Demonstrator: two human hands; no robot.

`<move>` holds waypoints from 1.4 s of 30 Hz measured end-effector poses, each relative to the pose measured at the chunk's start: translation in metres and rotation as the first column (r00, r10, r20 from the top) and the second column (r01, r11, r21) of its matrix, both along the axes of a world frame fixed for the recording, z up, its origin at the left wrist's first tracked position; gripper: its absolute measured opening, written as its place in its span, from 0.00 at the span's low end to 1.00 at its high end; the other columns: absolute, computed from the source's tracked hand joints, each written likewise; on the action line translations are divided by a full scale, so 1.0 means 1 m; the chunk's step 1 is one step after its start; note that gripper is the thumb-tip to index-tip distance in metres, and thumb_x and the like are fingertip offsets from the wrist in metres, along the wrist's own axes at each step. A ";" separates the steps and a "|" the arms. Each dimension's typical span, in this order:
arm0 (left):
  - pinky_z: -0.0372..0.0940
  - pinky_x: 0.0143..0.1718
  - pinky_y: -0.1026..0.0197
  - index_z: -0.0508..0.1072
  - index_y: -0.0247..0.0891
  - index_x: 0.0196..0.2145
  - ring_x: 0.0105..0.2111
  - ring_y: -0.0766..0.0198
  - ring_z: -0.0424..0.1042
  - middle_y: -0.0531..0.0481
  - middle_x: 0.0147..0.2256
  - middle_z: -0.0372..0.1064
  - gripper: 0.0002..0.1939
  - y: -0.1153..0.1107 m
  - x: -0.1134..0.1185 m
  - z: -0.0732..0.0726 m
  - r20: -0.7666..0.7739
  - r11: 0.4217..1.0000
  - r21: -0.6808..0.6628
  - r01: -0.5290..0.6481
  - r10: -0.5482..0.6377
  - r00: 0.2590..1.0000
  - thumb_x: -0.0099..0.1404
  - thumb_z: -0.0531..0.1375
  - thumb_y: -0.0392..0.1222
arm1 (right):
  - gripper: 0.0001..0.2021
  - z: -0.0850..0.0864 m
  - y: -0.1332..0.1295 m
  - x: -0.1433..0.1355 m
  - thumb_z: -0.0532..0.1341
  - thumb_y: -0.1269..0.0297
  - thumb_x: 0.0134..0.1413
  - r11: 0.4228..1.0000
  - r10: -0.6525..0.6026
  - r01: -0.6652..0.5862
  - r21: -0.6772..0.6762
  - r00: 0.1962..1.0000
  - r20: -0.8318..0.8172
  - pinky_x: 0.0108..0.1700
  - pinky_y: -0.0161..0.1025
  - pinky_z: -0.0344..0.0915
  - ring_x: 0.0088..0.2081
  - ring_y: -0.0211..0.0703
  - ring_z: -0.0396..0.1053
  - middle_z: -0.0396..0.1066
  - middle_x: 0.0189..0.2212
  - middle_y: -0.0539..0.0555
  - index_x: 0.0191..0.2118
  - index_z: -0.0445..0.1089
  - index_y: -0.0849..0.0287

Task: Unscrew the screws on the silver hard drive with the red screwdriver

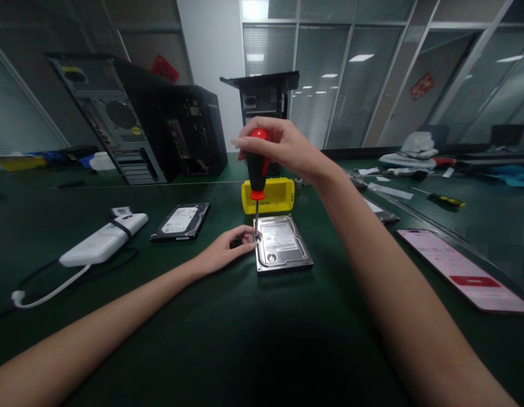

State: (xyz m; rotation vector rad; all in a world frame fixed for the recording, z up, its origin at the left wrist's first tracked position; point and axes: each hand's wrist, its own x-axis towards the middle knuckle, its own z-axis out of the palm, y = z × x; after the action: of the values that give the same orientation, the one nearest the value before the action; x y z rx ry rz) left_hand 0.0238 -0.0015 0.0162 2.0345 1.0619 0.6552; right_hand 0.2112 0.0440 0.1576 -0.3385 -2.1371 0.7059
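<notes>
A silver hard drive with a white label lies flat on the green table in front of me. My right hand is closed around the handle of a red and black screwdriver. The screwdriver stands upright, its tip down at the drive's left edge. Low beside that edge, my left hand has its thumb and forefinger curled together at the drive, close around the screwdriver's tip. The screw under the tip, if any, is hidden. Just behind the drive stands a yellow plastic bin.
A second hard drive and a white power strip lie to the left. Open computer cases stand behind. To the right are a phone, another drive partly behind my arm, and a yellow-black screwdriver.
</notes>
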 end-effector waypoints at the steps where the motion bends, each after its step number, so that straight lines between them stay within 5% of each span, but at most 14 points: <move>1: 0.60 0.41 0.58 0.68 0.37 0.50 0.38 0.60 0.64 0.49 0.37 0.65 0.18 0.000 0.000 0.000 0.001 1.000 0.000 0.000 0.000 1.000 0.65 0.56 0.47 | 0.15 0.000 0.000 -0.001 0.61 0.51 0.53 1.000 -0.016 0.016 -0.002 1.000 0.004 0.41 0.35 0.68 0.36 0.37 0.69 0.70 0.30 0.51 0.34 0.66 0.60; 7: 0.60 0.42 0.58 0.67 0.37 0.51 0.38 0.61 0.64 0.49 0.38 0.65 0.19 0.004 -0.003 -0.006 0.016 1.000 0.003 0.008 -0.008 1.000 0.65 0.56 0.48 | 0.17 -0.003 -0.001 -0.002 0.52 0.50 0.61 0.994 -0.103 0.103 -0.023 0.995 0.002 0.38 0.34 0.67 0.33 0.36 0.69 0.67 0.29 0.51 0.33 0.63 0.60; 11: 0.60 0.41 0.58 0.67 0.38 0.51 0.38 0.61 0.64 0.49 0.38 0.66 0.19 0.006 -0.004 -0.010 0.020 1.000 0.010 0.016 -0.016 1.000 0.65 0.56 0.50 | 0.19 0.000 -0.006 0.000 0.43 0.59 0.66 0.997 -0.048 0.050 -0.066 0.998 0.036 0.36 0.35 0.67 0.34 0.37 0.69 0.70 0.31 0.54 0.39 0.66 0.64; 19: 0.60 0.41 0.58 0.67 0.37 0.51 0.38 0.60 0.65 0.49 0.38 0.66 0.20 0.004 -0.003 -0.006 0.030 1.000 -0.016 0.019 -0.019 0.999 0.64 0.57 0.50 | 0.17 0.003 -0.008 0.001 0.51 0.56 0.63 0.997 -0.051 0.053 -0.052 0.998 0.039 0.38 0.31 0.65 0.40 0.37 0.68 0.72 0.40 0.55 0.41 0.69 0.64; 28: 0.60 0.41 0.58 0.67 0.39 0.51 0.39 0.60 0.65 0.50 0.38 0.66 0.20 0.004 -0.004 -0.007 0.013 1.000 -0.008 0.017 -0.017 1.000 0.65 0.57 0.51 | 0.18 -0.003 -0.003 -0.005 0.57 0.48 0.56 0.995 -0.017 0.015 -0.097 1.000 -0.023 0.33 0.28 0.64 0.35 0.34 0.68 0.71 0.35 0.53 0.36 0.65 0.62; 42: 0.60 0.42 0.58 0.67 0.38 0.51 0.39 0.60 0.65 0.49 0.39 0.67 0.20 0.003 -0.003 -0.006 0.017 1.000 0.003 0.011 -0.011 1.000 0.64 0.57 0.50 | 0.22 -0.004 0.001 -0.005 0.46 0.49 0.64 0.981 -0.184 0.180 0.079 0.982 0.044 0.34 0.29 0.63 0.32 0.33 0.64 0.64 0.29 0.49 0.37 0.67 0.62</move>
State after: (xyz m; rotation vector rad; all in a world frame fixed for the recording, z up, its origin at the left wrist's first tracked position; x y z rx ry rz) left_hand 0.0206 0.0012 0.0105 2.0324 1.0397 0.6669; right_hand 0.2059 0.0454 0.1531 -0.5094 -2.1418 0.5167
